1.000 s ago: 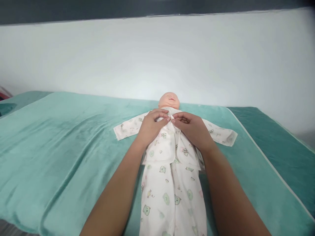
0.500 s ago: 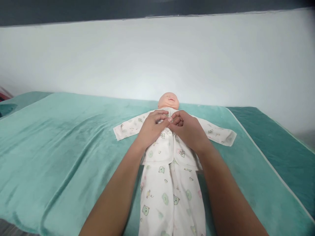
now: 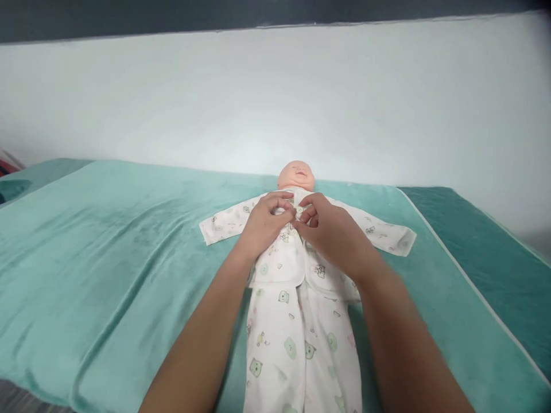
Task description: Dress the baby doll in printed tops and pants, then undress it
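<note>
A baby doll (image 3: 297, 175) lies on its back, dressed in a white baby jacket (image 3: 279, 269) and trousers (image 3: 279, 350) printed with green animals. At the chest, my left hand (image 3: 269, 221) pinches the jacket's front edge between thumb and fingers. Facing it, my right hand (image 3: 325, 226) has curled fingers on the other side of the front opening, with the thumb below a small button (image 3: 299, 211). The cloth at its fingertips is partly hidden. Below the hands the jacket front hangs apart toward the hem.
A turquoise plush blanket (image 3: 107, 246) covers the bed, with a darker green part (image 3: 473, 252) at the right. Behind it stands a white wall (image 3: 215, 103). Both jacket sleeves lie spread out sideways. A red item (image 3: 6, 167) shows at the far left edge.
My right hand has pulled slightly back from the left hand, and its thumb and index finger are farther apart. The button between the hands now shows more. My left hand stays almost still.
</note>
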Available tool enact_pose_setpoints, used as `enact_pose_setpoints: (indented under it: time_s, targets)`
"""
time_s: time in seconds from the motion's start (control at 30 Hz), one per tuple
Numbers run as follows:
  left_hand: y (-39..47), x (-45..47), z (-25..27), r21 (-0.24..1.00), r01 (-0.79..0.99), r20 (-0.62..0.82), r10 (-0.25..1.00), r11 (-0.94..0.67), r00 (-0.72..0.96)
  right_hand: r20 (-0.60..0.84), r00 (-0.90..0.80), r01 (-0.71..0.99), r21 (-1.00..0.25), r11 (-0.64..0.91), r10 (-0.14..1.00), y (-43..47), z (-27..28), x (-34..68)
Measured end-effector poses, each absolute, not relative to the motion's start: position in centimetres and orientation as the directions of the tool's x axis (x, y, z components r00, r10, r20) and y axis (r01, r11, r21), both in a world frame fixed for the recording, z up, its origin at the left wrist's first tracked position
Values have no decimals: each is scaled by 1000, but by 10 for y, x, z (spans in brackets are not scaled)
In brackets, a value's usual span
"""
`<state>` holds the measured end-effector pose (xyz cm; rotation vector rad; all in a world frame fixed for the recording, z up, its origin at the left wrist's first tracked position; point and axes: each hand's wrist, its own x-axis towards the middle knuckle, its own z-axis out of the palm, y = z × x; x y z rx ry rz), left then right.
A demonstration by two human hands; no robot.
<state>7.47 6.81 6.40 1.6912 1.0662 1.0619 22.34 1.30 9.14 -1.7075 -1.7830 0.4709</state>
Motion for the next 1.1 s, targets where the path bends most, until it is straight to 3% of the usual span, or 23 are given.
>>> enact_pose_setpoints:
  time_s: [0.23,0.33,0.5,0.6,0.77,0.9,1.1]
  targets:
    - [61,69,67,928,208,245,925,-310,289,129,43,888,-460,21,991,-10,104,226]
    - [57,60,74,912,246,215,894,-328,392,68,21,892,-453,12,997,-12,107,229]
    - [53,46,82,856,285,199,784,-431,587,-59,-49,790,-613,3,997,-3,110,238]
    - [53,46,81,853,277,209,777,-441,594,-98,-117,655,-755,2,988,2,111,242]
    - [54,49,78,861,266,208,777,-434,594,-47,-221,410,-911,49,974,5,106,242]
    - [54,46,80,907,205,174,773,-367,611,-21,-230,255,-966,40,973,9,101,240]
    - [51,46,81,964,12,208,785,-264,583,-35,-234,187,-982,10,972,12,96,239]
